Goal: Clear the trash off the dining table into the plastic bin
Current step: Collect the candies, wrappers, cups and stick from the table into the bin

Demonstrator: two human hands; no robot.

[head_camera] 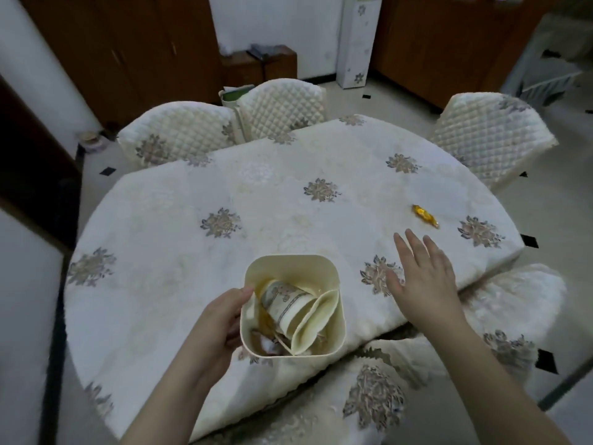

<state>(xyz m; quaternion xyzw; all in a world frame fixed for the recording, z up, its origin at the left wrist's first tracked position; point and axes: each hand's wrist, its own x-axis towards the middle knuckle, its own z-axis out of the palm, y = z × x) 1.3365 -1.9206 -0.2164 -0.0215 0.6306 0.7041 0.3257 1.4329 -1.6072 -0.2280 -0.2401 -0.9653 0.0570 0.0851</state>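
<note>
1. While the left hand (221, 319) grips the near-left rim of the cream square plastic bin (333, 332), thumb on the inside of the wall and fingers wrapped around the outside, the bin sits over the near edge of the oval dining table (256, 175).
2. Inside the bin lies a tipped paper cup with a floral print and a blue band (285, 303), its mouth toward the near side, and beside it on the right leans a pale folded paper plate (316, 319).
3. Amber wrapper scraps (266, 321) and other crumpled bits show beneath the cup; what they are exactly cannot be told.
4. To the right of the bin, the right hand (423, 281) is spread flat with fingers apart, empty, over the white quilted tablecloth with floral motifs (154, 252); whether it touches the cloth cannot be told.
5. Farther right, beyond that hand's fingertips and apart from them, a small gold-foil candy wrapper with twisted ends (425, 215) lies on the cloth.
6. Quilted cream chair covers (282, 107) ring the far side of the table, and another covered chair (375, 396) stands at the near edge under the arms.
</note>
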